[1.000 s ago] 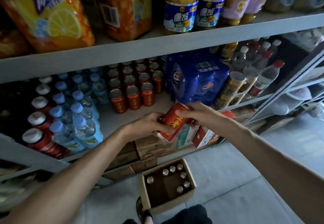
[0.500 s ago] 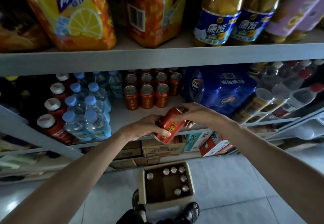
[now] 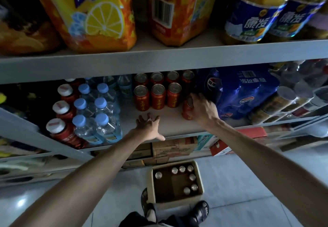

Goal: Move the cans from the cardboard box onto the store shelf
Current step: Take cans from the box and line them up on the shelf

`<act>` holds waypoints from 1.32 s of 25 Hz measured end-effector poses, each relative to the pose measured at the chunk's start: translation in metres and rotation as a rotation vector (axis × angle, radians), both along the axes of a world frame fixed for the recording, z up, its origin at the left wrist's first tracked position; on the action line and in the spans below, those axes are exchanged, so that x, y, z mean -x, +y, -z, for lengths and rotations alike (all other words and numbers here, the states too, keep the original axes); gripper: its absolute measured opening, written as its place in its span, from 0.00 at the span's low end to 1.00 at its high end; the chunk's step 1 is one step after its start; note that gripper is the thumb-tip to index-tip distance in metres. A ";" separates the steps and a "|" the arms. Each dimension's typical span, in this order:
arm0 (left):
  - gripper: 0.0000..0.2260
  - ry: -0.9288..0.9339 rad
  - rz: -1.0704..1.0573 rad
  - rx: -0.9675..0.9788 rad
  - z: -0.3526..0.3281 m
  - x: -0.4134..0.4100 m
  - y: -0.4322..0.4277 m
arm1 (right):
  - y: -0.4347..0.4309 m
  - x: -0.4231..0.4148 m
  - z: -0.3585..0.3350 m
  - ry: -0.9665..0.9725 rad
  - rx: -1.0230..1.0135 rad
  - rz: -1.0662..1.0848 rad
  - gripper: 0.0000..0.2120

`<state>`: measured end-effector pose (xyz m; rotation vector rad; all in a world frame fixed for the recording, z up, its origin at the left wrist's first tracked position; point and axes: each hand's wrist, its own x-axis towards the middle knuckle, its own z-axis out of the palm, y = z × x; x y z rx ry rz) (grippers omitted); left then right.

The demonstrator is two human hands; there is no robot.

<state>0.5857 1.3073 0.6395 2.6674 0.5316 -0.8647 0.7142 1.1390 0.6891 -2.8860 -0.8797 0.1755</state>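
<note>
Cans stood upright in two rows at the back of the middle shelf, three in front and four behind. The right hand reached in just to the right of them, its grip closed round one red can, fingers over its top and side. The can leaned a little; whether its base touched the board could not be told. It was near the front row and just beside a blue pack on its right. The left hand was stretched over the bare board in front of the rows, grip wide, fingers spread, holding nothing. Water bottles with blue caps and red bottles with white caps filled the left of the shelf. On the floor below, between shelf and feet, sat the box, open, with seven more cans upright inside: six along its far and right walls, one alone at the far left. Cartons lay under the shelf. Orange tea packs and big bottles stood on the shelf above.
</note>
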 end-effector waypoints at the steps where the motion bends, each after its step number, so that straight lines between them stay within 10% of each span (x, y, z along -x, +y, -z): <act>1: 0.48 0.024 0.000 0.003 0.001 -0.001 0.002 | 0.003 -0.001 0.005 -0.026 0.038 0.006 0.27; 33: 0.48 -0.002 0.159 0.001 0.009 -0.011 0.009 | 0.032 -0.016 0.033 -0.211 0.047 0.039 0.33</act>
